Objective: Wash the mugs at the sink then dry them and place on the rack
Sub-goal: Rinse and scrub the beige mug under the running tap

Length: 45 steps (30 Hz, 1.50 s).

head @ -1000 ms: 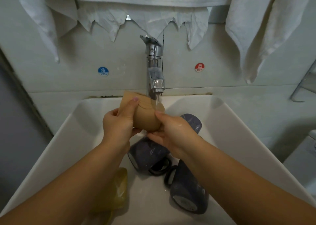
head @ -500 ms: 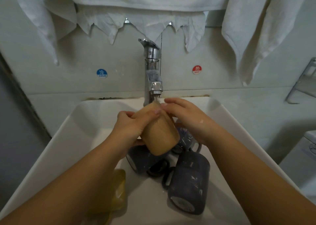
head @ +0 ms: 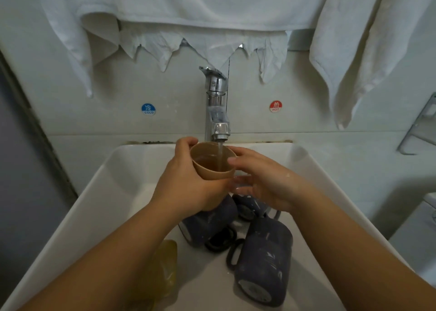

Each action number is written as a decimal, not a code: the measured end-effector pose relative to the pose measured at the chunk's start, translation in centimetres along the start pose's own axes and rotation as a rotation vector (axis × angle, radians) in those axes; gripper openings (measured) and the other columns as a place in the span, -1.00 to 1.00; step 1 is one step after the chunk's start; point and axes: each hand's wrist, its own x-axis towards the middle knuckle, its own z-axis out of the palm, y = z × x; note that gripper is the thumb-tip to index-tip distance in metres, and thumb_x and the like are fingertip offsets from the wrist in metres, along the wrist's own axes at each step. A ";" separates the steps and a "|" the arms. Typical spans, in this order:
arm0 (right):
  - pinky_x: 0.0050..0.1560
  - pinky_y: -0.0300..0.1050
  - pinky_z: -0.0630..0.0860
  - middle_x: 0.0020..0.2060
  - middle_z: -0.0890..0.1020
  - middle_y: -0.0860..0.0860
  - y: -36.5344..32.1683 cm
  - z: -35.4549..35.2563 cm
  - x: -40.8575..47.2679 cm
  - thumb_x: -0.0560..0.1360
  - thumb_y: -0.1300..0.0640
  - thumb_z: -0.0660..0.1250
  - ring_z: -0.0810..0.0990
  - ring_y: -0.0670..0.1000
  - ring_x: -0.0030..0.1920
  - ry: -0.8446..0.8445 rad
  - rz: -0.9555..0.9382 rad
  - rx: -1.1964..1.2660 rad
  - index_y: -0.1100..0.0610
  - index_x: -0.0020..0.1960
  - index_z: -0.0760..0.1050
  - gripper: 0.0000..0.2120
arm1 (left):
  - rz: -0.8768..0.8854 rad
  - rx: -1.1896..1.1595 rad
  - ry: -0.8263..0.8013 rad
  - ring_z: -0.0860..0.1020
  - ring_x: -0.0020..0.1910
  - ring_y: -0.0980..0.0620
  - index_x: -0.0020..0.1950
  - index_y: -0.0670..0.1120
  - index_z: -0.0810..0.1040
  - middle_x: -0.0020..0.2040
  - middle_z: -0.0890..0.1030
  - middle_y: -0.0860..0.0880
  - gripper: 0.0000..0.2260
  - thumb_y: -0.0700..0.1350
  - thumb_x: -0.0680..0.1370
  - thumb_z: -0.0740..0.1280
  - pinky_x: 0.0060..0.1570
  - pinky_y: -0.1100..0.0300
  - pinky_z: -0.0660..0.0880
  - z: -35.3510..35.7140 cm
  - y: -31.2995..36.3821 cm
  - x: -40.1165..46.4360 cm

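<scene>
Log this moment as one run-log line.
stage: rinsing | left hand: grips tan cup upright under running tap | right hand: fingers at cup rim | sink: dark mugs lying

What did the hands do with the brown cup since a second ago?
The tan cup was lying sideways under the tap; now it is turned mouth up, filling with water. The left hand still grips it. The right hand, which held its base before, now only touches the rim with loose fingers. The dark mugs and the yellow sponge stayed put in the sink.
</scene>
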 end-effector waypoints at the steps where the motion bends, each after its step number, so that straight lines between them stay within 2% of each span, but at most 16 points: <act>1: 0.13 0.01 0.58 0.09 0.64 0.05 0.5 0.3 0.3 0.55 0.20 0.30 0.64 0.07 0.07 0.024 -0.021 0.050 -0.01 0.33 0.41 -0.63 | 0.030 0.053 -0.001 0.47 0.19 0.04 0.39 0.18 0.13 0.23 0.45 0.12 -0.14 0.15 0.26 0.58 0.17 0.05 0.52 -0.1 -0.1 0.0; 3: 0.16 0.07 0.57 0.10 0.60 0.15 1.3 0.8 0.8 0.50 0.35 0.31 0.64 0.14 0.08 0.100 -0.054 0.116 0.01 0.37 0.34 -0.49 | 0.100 0.135 0.008 0.44 0.26 0.03 0.39 0.19 0.13 0.31 0.42 0.08 -0.15 0.14 0.27 0.59 0.23 0.02 0.50 -0.1 -0.4 -0.1; 5: 0.12 0.06 0.59 0.05 0.56 0.11 1.9 1.2 1.3 0.45 0.38 0.35 0.62 0.13 0.05 0.168 -0.053 0.049 -0.03 0.38 0.26 -0.39 | 0.187 0.213 0.017 0.40 0.29 0.04 0.38 0.19 0.16 0.33 0.39 0.08 -0.17 0.12 0.28 0.59 0.25 0.06 0.47 0.1 -0.8 0.0; 7: -0.06 -0.15 0.61 -0.04 0.53 -0.02 2.5 1.6 1.6 0.44 0.32 0.41 0.58 -0.01 -0.04 0.212 -0.040 -0.110 -0.09 0.33 0.20 -0.37 | 0.260 0.285 0.012 0.35 0.31 0.08 0.40 0.17 0.18 0.34 0.36 0.10 -0.20 0.10 0.30 0.58 0.23 0.18 0.40 0.3 -1.0 0.0; 10: -0.29 -0.35 0.48 -0.14 0.50 -0.09 2.9 1.8 2.1 0.52 0.21 0.37 0.55 -0.10 -0.13 0.297 -0.089 -0.321 -0.10 0.27 0.15 -0.49 | 0.345 0.368 -0.009 0.28 0.34 0.10 0.44 0.13 0.21 0.37 0.34 0.10 -0.22 0.06 0.34 0.56 0.25 0.22 0.31 0.7 -1.2 -0.2; 14: -0.29 -0.29 0.53 -0.15 0.57 -0.05 3.3 1.5 2.3 0.60 0.13 0.23 0.60 0.02 -0.13 0.416 -0.183 -0.422 -0.10 0.19 0.28 -0.77 | 0.413 0.432 -0.056 0.22 0.36 0.13 0.46 0.11 0.19 0.40 0.30 0.10 -0.22 0.07 0.36 0.55 0.29 0.24 0.28 0.7 -1.6 -0.2; 18: -0.44 -0.28 0.51 -0.02 0.53 0.02 3.2 2.5 2.1 0.57 0.16 0.28 0.54 -0.02 -0.32 0.198 -0.069 -0.349 -0.24 0.40 0.08 -0.43 | 0.400 0.475 -0.045 0.22 0.40 0.09 0.47 0.06 0.21 0.42 0.30 0.05 -0.23 0.05 0.37 0.53 0.30 0.25 0.22 -0.2 -2.2 0.2; 20: -0.45 -0.27 0.48 0.06 0.50 0.03 3.4 2.8 2.2 0.52 0.23 0.35 0.51 -0.03 -0.33 0.145 -0.016 -0.309 -0.22 0.46 0.01 -0.27 | 0.399 0.493 -0.057 0.22 0.40 0.08 0.48 0.07 0.20 0.43 0.29 0.06 -0.22 0.06 0.37 0.53 0.33 0.22 0.24 -0.5 -2.4 0.1; 25: -0.40 -0.26 0.44 -0.19 0.52 -0.04 3.7 2.8 2.8 0.61 0.20 0.17 0.49 -0.07 -0.31 0.274 -0.132 -0.499 -0.08 0.21 0.26 -0.75 | 0.422 0.518 -0.106 0.25 0.38 0.10 0.47 0.08 0.21 0.42 0.32 0.08 -0.20 0.14 0.35 0.53 0.31 0.22 0.29 -1.2 -2.8 0.0; 29: -0.51 -0.23 0.39 -0.36 0.49 0.07 3.2 3.2 2.4 0.55 0.36 0.18 0.43 -0.07 -0.49 0.115 -0.039 -0.207 -0.05 0.27 0.26 -0.59 | 0.382 0.409 -0.073 0.28 0.33 0.14 0.47 0.09 0.19 0.38 0.32 0.11 -0.11 0.10 0.27 0.59 0.27 0.22 0.33 -2.1 -3.3 -0.1; 31: -0.55 -0.25 0.37 -0.41 0.48 0.07 2.9 3.2 2.4 0.52 0.38 0.24 0.40 -0.09 -0.54 0.102 0.006 -0.109 0.01 0.29 0.28 -0.56 | 0.366 0.341 -0.061 0.26 0.31 0.18 0.47 0.09 0.15 0.35 0.29 0.15 -0.08 0.07 0.26 0.60 0.23 0.34 0.27 -2.2 -3.5 -0.3; 33: -0.59 -0.26 0.33 -0.42 0.48 0.07 2.7 3.3 2.5 0.53 0.33 0.26 0.38 -0.09 -0.56 0.134 0.040 -0.081 0.08 0.25 0.32 -0.66 | 0.384 0.315 -0.012 0.28 0.24 0.20 0.42 0.09 0.17 0.26 0.27 0.19 -0.11 0.09 0.23 0.61 0.19 0.35 0.30 -2.0 -3.4 -0.3; 37: -0.62 -0.30 0.27 -0.38 0.46 0.10 2.7 3.6 2.6 0.59 0.24 0.19 0.34 -0.07 -0.60 0.217 0.090 -0.126 0.16 0.14 0.36 -0.86 | 0.345 0.400 0.045 0.23 0.12 0.25 0.41 0.10 0.23 0.21 0.34 0.20 -0.12 0.21 0.20 0.58 0.33 -0.01 0.32 -1.7 -3.1 -0.2; 40: -0.60 -0.29 0.29 -0.37 0.48 0.09 3.0 3.4 2.4 0.57 0.26 0.20 0.35 -0.07 -0.55 0.177 0.111 -0.131 0.13 0.16 0.36 -0.82 | 0.316 0.372 -0.060 0.35 0.27 0.14 0.45 0.13 0.22 0.34 0.38 0.14 -0.07 0.28 0.19 0.56 0.30 0.00 0.39 -2.0 -3.6 0.4; 43: -0.50 -0.26 0.30 -0.33 0.50 0.10 3.3 3.2 2.2 0.50 0.31 0.29 0.36 -0.07 -0.46 0.088 0.127 -0.100 0.09 0.21 0.32 -0.66 | 0.322 0.393 -0.092 0.40 0.28 0.09 0.45 0.10 0.23 0.34 0.41 0.11 -0.09 0.24 0.22 0.58 0.29 0.03 0.41 -2.2 -3.9 0.8; 45: -0.47 -0.24 0.30 -0.33 0.48 0.08 3.1 3.4 2.0 0.48 0.32 0.30 0.37 -0.08 -0.44 0.060 0.122 -0.151 0.07 0.11 0.37 -0.73 | 0.349 0.413 -0.070 0.39 0.29 0.08 0.46 0.08 0.25 0.35 0.41 0.09 -0.12 0.19 0.24 0.59 0.30 0.11 0.36 -2.1 -3.7 0.6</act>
